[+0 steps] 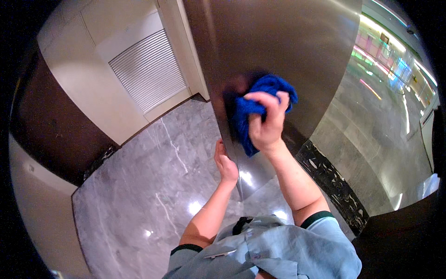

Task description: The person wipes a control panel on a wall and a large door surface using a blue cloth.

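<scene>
A bunched blue cloth [268, 84] is gripped in my right hand [269, 122] and pressed to the face of a brownish metal door [288, 39]. The fingers curl over the cloth, slightly blurred, and part of it hangs down below them. Lower and to the left, my left hand [226, 163] rests along the door's near edge. Its fingers point upward and look stretched out, though the door's edge may hide some of them. Both bare forearms come up from short grey-blue sleeves.
Grey marble floor [134, 209] with white veins spreads out to the left. Beyond it stands a pale panel with a louvred vent [146, 69] and a dark brown curved wall [51, 116]. At right are a black marbled strip [332, 186] and a shiny surface [367, 121] with coloured lights.
</scene>
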Demonstrator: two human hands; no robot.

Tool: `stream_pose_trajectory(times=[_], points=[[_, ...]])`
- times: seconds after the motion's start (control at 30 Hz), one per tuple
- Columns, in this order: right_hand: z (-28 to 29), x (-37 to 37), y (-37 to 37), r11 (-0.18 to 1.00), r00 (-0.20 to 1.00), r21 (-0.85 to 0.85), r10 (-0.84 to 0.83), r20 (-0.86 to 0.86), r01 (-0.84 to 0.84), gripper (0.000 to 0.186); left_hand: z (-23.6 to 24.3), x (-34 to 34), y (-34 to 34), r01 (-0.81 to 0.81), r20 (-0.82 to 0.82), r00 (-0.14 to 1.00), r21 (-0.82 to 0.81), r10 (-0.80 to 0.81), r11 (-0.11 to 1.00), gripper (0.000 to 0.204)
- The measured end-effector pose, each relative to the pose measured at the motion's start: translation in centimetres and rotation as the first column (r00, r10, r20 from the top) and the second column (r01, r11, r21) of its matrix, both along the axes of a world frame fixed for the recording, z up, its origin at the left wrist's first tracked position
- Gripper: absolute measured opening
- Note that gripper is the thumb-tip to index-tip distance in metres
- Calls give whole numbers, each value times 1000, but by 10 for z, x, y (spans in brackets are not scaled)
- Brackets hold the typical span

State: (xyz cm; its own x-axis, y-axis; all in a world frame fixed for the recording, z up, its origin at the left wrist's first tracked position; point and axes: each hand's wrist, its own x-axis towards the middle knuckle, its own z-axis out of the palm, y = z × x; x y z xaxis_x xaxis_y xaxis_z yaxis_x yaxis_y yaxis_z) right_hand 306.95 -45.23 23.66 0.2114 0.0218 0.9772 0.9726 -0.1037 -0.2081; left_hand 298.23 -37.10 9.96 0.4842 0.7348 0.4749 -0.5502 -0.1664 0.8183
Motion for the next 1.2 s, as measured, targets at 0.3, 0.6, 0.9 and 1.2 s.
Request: stream_pose_trajectory(times=[0.3,0.6,0.9,1.2], points=[[28,-9,2,989,983,-29,-148,-110,146,33,0,0,3,24,34,999,-49,-22,999,38],[18,46,-6,956,938,151,-204,-280,253,31,2,6,0,94,125,989,-142,-76,985,32],[-19,-15,14,992,994,-82,-90,58,95,39,10,-4,7,30,14,999,-25,-30,999,32],[0,20,11,950,956,124,-277,-91,287,38,5,2,-1,41,63,997,-133,-33,990,34]])
